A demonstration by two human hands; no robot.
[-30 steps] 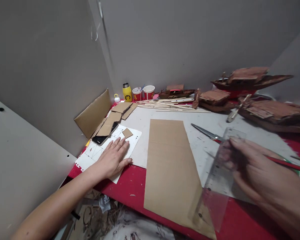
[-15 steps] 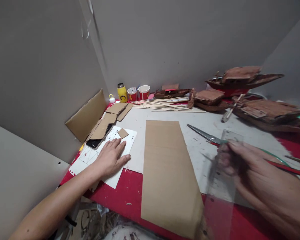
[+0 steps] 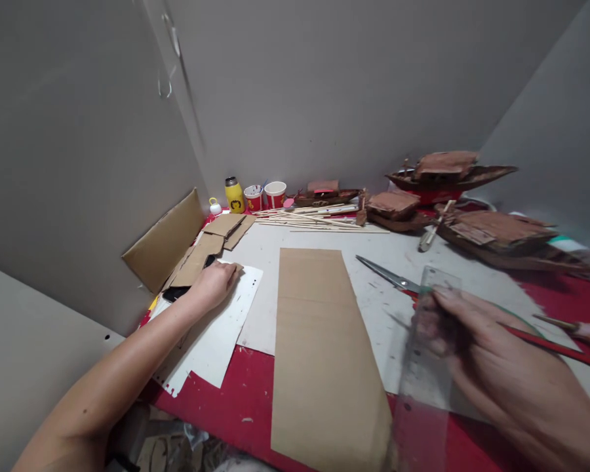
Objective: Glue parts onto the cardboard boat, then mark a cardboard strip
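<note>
My left hand (image 3: 217,283) is curled over the white drawing sheet (image 3: 211,354), its fingers closed around a small cardboard piece (image 3: 239,267) that is mostly hidden, only an edge showing past the fingertips. Beneath the forearm lies a phone (image 3: 173,293), partly covered by cardboard scraps. A clear plastic ruler (image 3: 417,400) is gripped in my right hand (image 3: 476,341) and hangs over the right edge of a long cardboard sheet (image 3: 327,354). Just beyond that hand, scissors (image 3: 388,274) with red handles rest on the white board, blades pointing left.
Brown model boats (image 3: 496,236) stand at the back right. Thin wooden sticks (image 3: 319,219) lie behind the cardboard, near two paper cups (image 3: 275,195) and a yellow bottle (image 3: 234,195). Cardboard scraps (image 3: 204,252) and a leaning panel (image 3: 167,239) occupy the left side.
My left hand has gone from lying flat with spread fingers to closing on the small cardboard piece. My right hand still holds the ruler. The view has shifted slightly.
</note>
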